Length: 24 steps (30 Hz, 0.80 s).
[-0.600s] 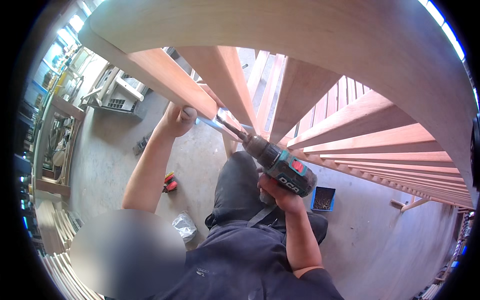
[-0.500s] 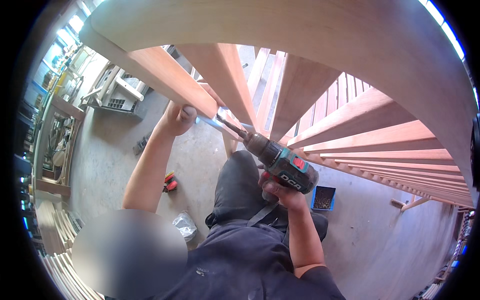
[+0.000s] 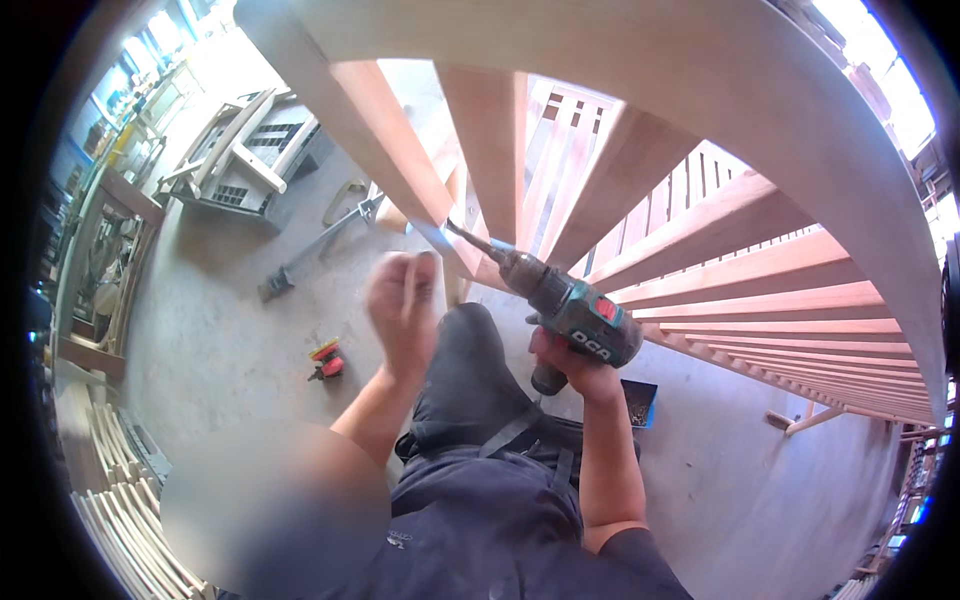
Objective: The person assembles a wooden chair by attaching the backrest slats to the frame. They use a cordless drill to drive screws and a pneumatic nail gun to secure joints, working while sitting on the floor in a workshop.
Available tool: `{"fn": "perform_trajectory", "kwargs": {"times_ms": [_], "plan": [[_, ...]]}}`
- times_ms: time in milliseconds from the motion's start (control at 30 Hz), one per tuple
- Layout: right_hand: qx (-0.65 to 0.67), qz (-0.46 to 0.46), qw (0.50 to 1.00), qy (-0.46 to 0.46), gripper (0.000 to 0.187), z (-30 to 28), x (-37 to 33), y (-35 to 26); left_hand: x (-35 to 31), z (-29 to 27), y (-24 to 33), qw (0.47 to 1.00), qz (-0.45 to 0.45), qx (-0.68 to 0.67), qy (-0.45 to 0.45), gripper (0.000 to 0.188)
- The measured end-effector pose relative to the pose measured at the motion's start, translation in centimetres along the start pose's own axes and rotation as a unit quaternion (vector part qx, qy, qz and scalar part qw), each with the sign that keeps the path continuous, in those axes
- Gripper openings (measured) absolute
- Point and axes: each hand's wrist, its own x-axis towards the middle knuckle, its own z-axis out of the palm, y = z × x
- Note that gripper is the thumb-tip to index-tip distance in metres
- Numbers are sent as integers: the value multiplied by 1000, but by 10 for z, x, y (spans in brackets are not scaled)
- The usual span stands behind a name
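My right hand (image 3: 575, 367) is wrapped round the handle of a dark and teal cordless drill (image 3: 572, 308). Its long bit (image 3: 472, 238) points up and left, with the tip at the lower end of the leftmost wooden slat (image 3: 385, 135); whether it touches the wood I cannot tell. Left of the drill, my left hand (image 3: 403, 305) is raised apart from the slat, blurred by motion, its fingers curled; anything within them is hidden. The slats belong to a large piece of wooden furniture with a broad curved rail (image 3: 620, 45) across the top.
A bar clamp (image 3: 322, 247) and a red tool (image 3: 326, 360) lie on the concrete floor to the left. A blue-rimmed box (image 3: 640, 402) stands beside my right forearm. Wooden frames (image 3: 240, 160) are stacked farther off, with pale curved strips (image 3: 130, 520) at the lower left.
My left hand has let go of the slat's lower end and moved down and right, towards my body. The drill stays in my right hand, its bit still by the slat. The view has shifted slightly.
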Motion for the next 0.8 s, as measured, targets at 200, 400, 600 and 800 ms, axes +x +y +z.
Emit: {"fn": "perform_trajectory", "kwargs": {"times_ms": [200,400,600,800], "plan": [[-121,30,992,12,32,-6,10,-30,6,41,13,945,-270,-184,-22,29],[-57,3,998,0,35,2,0,-12,2,40,2,952,-241,-186,-30,24],[-159,-20,987,-11,31,-8,-1,-51,-2,45,12,936,-276,-219,-8,23],[-138,17,989,52,43,-51,-38,-14,-19,53,18,931,-281,-207,-108,21]]}}
